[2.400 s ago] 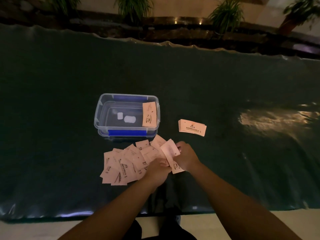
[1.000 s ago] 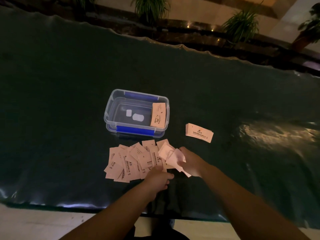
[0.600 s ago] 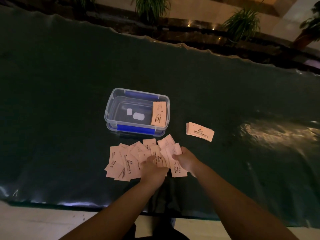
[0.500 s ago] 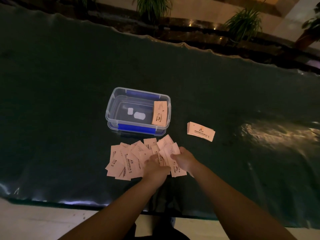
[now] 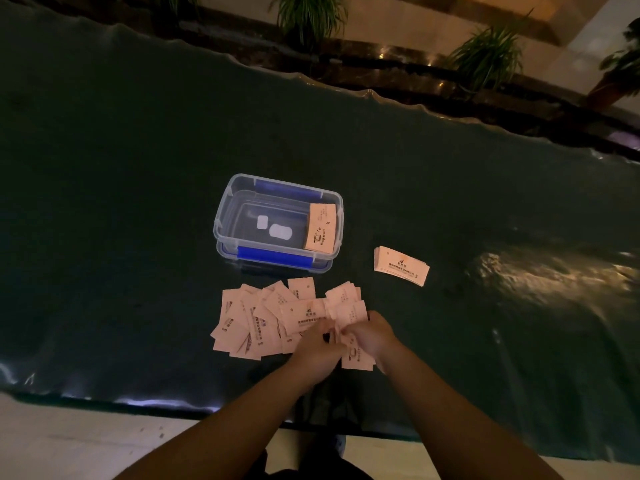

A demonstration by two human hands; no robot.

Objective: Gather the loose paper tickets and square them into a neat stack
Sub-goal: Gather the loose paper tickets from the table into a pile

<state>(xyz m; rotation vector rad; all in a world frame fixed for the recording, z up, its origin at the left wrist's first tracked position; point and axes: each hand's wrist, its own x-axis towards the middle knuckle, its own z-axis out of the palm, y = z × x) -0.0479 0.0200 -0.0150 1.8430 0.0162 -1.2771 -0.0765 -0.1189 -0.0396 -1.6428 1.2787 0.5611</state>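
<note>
A person's two bare forearms reach forward over a dark, glossy covered surface [image 5: 138, 202] in dim light. The left hand [image 5: 317, 344] and right hand [image 5: 372, 336] meet, fingers curled together around a small bunch of pale paper tickets [image 5: 355, 355] – how many, the gloom hides. The left hand's knuckles face up, pinching from the side; the right hand cups the bunch's other edge, wrist slightly raised.

Just left of the left hand, and partly under it, lies a fanned scatter of loose tickets [image 5: 249, 323], overlapping at all angles. Beyond both hands sits a clear plastic box [image 5: 225, 216] with blue clips (one ticket bundle [image 5: 320, 228] stands inside it). Forward and right of the right hand rests a finished stack [image 5: 401, 265].

The likely trouble: thin slips on a slick surface slide rather than lift, so a sweeping grab could push them further apart – and a loose pinch could let the gathered bunch splay or drop.
</note>
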